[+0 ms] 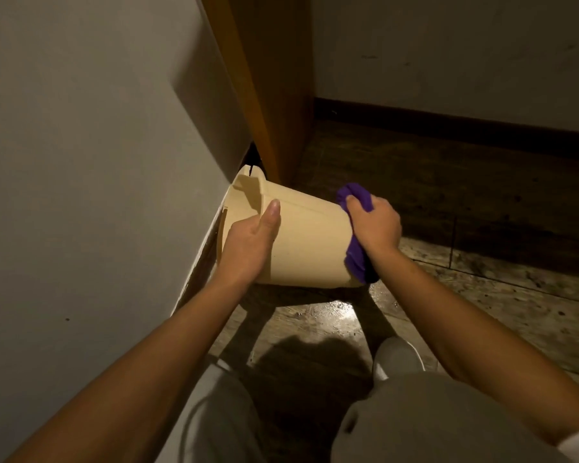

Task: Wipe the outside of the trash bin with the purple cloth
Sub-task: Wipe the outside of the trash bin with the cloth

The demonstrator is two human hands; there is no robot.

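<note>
dim corner of a room: pale wall [81,145] on the left, wooden door frame [268,78] running up the middle, second pale wall with a dark baseboard [448,123] on the right. floor [482,295] is worn, dark, mottled; one glossy patch reflects light just below the bin.

trash bin [308,242]: cream plastic, tipped on its side, held off the floor. open rim points left and away toward the wall and door frame corner; closed base points right. a notch or handle shape shows at the rim. inside not visible.

left hand [251,245]: palm against the near side of the bin close to the rim, thumb stretched up along the wall of the bin. remaining fingers wrap under and are hidden. grip reads as a broad steadying hold on the bin.

right hand [375,225]: closed around the bunched purple cloth [356,259], fingers curled tight. cloth is pressed against the base end of the bin, one lobe sticking out above the fingers, the rest hanging below the wrist along the bottom edge.

both forearms bare, reaching forward from the lower frame. person crouched: light grey trousers [432,419] at bottom, a pale shoe [398,357] on the floor under the right forearm. arm and bin shadows fall on the floor between the knees.
</note>
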